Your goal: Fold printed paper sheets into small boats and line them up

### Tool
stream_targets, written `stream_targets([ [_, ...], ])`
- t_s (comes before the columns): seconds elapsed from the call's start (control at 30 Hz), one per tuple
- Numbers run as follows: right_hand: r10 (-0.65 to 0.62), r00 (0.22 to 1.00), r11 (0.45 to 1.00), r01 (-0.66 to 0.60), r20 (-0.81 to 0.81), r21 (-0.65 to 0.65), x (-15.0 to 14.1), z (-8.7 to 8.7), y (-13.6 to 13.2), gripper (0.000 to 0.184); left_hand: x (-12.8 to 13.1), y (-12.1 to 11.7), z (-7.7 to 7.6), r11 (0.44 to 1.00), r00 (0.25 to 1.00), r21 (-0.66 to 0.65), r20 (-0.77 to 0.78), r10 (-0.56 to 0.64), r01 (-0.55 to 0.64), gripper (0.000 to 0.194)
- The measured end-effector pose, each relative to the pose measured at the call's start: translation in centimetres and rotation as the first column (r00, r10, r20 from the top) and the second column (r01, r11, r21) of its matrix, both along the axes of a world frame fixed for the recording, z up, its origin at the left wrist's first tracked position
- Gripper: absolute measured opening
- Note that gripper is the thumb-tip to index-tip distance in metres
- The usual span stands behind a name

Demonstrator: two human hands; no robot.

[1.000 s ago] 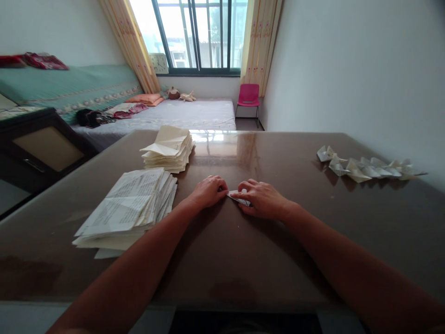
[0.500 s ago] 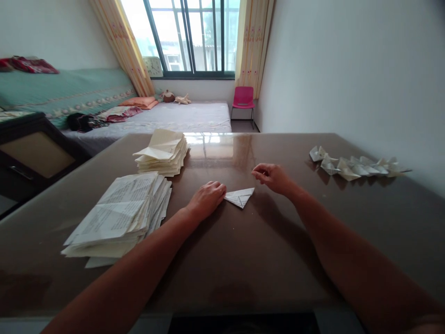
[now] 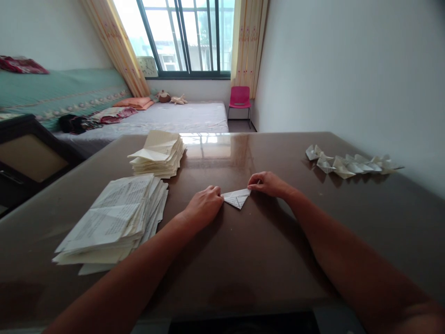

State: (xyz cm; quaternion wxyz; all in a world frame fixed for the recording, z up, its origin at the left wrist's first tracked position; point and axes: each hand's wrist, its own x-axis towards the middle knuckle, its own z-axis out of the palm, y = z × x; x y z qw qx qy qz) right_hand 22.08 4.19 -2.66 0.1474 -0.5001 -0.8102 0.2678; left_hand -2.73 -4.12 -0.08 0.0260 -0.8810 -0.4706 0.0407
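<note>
A small folded paper triangle (image 3: pixel 238 198) with print on it lies on the brown glossy table (image 3: pixel 222 260), its point toward me. At its left corner, my left hand (image 3: pixel 206 203) is closed on the paper, fingertips pressed together. My right hand (image 3: pixel 267 183) pinches the opposite corner, with thumb and fingers closed at the edge. The fingertips partly cover both corners.
On the left stand a stack of printed sheets (image 3: pixel 111 213) and, behind it, a stack of cream paper (image 3: pixel 158 155). Several folded paper boats (image 3: pixel 344 167) sit in a row at the far right. Beyond the table are a bed (image 3: pixel 194 116) and a pink chair (image 3: pixel 239 97).
My right hand has come down and left, from just above the table to the triangle's right corner. The left hand stays at the left corner. The view has shifted slightly.
</note>
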Motion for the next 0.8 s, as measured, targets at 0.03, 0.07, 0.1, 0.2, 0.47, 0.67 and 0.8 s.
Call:
stream_targets([
  [0.03,0.007,1.000,1.000,-0.007,-0.011,-0.022,0.1,0.1,0.0,0.029,-0.1,0.0,0.1,1.000,1.000,0.001,-0.001,-0.003,0.003,0.027],
  [0.07,0.024,0.999,0.998,-0.025,-0.031,-0.049,0.3,0.3,-0.1,0.032,-0.2,0.0,0.1,1.000,1.000,0.000,0.002,-0.004,0.004,0.028],
  [0.1,0.055,0.997,0.995,-0.059,-0.059,-0.083,0.5,0.5,-0.1,0.036,-0.4,0.0,0.1,1.000,1.000,-0.002,0.007,-0.005,0.005,0.029],
  [0.2,0.173,0.978,0.971,-0.189,-0.119,-0.143,1.2,0.9,-0.1,0.040,-0.8,0.2,-0.1,1.000,0.999,-0.007,0.034,-0.016,0.016,0.030],
  [0.47,0.208,0.978,0.978,-0.207,-0.015,0.007,0.8,0.2,0.2,0.022,-1.0,0.3,-0.3,1.000,0.999,-0.012,0.035,-0.023,0.023,0.030],
  [0.67,0.151,0.970,0.981,-0.171,0.193,0.089,-0.3,0.1,-0.2,0.018,-0.1,-0.2,0.3,1.000,1.000,-0.011,-0.019,-0.010,0.010,0.031],
  [0.8,0.096,0.965,0.986,-0.126,0.243,0.111,-0.7,-0.1,-0.3,0.017,0.0,-0.4,0.3,1.000,0.998,0.002,-0.054,-0.011,0.011,0.030],
])
